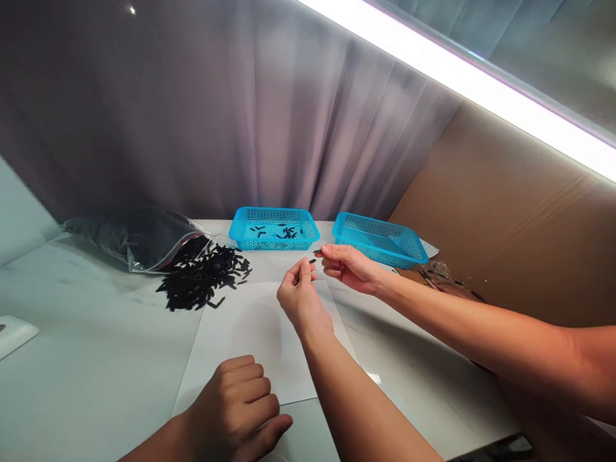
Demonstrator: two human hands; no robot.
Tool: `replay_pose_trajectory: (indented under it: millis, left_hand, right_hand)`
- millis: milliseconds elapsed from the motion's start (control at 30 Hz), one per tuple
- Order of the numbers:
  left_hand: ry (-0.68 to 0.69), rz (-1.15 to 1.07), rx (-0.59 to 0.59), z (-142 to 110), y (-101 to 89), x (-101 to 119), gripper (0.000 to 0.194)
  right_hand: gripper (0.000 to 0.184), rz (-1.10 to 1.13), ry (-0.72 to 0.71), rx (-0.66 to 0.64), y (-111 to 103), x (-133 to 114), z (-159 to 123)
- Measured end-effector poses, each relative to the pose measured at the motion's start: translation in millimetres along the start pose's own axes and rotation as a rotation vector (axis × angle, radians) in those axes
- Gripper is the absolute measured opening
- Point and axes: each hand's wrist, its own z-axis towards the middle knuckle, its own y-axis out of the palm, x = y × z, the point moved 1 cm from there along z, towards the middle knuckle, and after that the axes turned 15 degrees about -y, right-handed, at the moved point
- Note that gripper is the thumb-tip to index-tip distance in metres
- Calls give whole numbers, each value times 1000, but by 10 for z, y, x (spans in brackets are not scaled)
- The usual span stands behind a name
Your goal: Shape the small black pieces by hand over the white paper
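My left hand (243,407) comes in from the bottom left, fingers curled into a loose fist and thumb apart on the right. Nothing shows in it, though the palm is hidden. It is over the near edge of a white sheet (269,340). My right hand is out of view. From the right reach a co-worker's two hands, the left hand (301,292) and the right hand (353,263), each pinching a small dark piece (317,251). Left of them lies a heap of small black strips (205,276), spilling from a clear zip bag (139,237).
A blue mesh basket (269,245) at the back holds several black strips. A second blue basket (409,258) stands to its right, partly behind the co-worker's hand. The co-worker's forearms cross the table's right side. A white object (17,333) lies at far left.
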Motion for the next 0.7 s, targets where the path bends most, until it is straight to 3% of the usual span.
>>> replay_pose_trajectory:
  millis: [233, 400, 533, 700]
  left_hand:
    - [-6, -12, 4, -6, 10, -9, 34]
    - [-3, -15, -2, -11, 21, -21, 34]
    - [-5, -16, 5, -26, 41, -32, 35]
    - [-6, -12, -2, -31, 40, -38, 37]
  right_hand:
    - [30, 979, 76, 561, 303, 5, 17]
    - [31, 1660, 110, 1079, 459, 33, 35]
    - [25, 1865, 98, 1438, 479, 75, 48]
    - [20, 1954, 90, 1592, 396, 118, 8]
